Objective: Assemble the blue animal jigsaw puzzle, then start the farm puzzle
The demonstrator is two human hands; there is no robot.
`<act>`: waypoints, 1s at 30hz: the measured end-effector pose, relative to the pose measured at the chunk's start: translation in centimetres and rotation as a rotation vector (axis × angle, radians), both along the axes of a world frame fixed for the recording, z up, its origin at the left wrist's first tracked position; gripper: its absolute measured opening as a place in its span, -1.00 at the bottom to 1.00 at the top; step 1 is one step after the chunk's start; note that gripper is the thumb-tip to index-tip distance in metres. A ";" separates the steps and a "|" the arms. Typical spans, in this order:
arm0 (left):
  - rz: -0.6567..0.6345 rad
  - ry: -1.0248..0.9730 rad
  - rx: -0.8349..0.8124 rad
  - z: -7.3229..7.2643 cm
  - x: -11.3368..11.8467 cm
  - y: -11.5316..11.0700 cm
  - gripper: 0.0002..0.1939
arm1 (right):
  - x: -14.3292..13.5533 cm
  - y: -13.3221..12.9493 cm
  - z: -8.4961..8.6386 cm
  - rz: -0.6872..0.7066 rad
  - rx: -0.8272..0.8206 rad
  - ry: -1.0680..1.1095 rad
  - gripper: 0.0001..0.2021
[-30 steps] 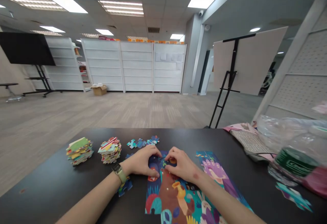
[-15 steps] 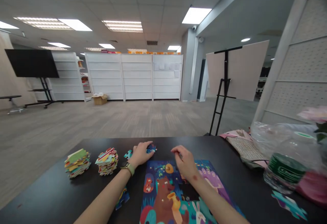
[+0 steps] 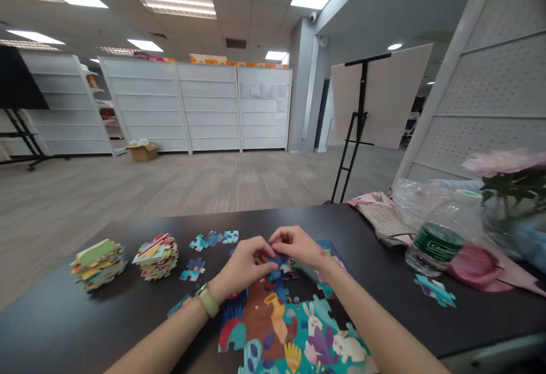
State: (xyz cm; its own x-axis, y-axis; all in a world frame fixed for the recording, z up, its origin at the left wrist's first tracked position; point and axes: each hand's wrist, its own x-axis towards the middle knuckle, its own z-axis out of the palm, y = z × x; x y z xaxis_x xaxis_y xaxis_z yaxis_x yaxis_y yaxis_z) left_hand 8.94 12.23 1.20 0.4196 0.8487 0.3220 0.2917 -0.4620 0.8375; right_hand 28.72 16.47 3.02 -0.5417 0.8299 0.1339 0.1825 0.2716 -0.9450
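A jigsaw puzzle (image 3: 273,311), partly assembled with a bear, rabbits and plants on it, lies on the dark table before me. Over its upper part my left hand (image 3: 247,263), wearing a green-banded watch (image 3: 207,300), pinches a dark blue puzzle piece (image 3: 278,260). My right hand (image 3: 298,246) meets it from the other side, thumb and fingers closed at the same piece. Fingers hide much of that piece. Dark table shows through gaps in the puzzle's middle and right side.
Loose pieces lie left of the puzzle, among them a blue-purple one (image 3: 193,269). Further left stand two stacks of pieces (image 3: 100,263) (image 3: 156,256). On the right are a water bottle (image 3: 439,237), another loose piece (image 3: 435,290), a cloth bag (image 3: 384,217) and flowers (image 3: 507,169).
My left hand has moved from the loose pieces at the table's far side to the puzzle, bringing a piece. Both hands now meet there. The view has tilted down and turned slightly right.
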 end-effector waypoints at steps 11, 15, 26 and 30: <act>-0.107 0.190 0.082 -0.5 0.6 -0.9 -0.69 | 2.6 -0.6 0.8 0.274 -0.304 -0.303 -0.73; -0.209 0.328 0.181 0.3 0.5 -1.4 -0.48 | 2.8 -0.8 1.0 0.295 -0.364 -0.383 -0.74; -0.314 0.370 0.253 -0.6 0.3 -0.7 -0.66 | 2.9 -1.1 1.0 0.243 -0.079 -0.573 -0.82; -0.309 0.392 0.290 -0.6 0.3 -0.6 -0.65 | 2.9 -0.8 0.8 0.233 -0.075 -0.620 -0.77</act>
State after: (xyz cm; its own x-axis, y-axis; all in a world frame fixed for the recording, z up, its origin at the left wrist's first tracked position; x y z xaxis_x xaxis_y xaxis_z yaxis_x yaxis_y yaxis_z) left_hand 9.25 11.59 0.63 0.7690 0.5678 0.2937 0.3695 -0.7697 0.5206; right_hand 31.67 15.63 3.86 -0.6663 0.6766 -0.3134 0.6425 0.3077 -0.7017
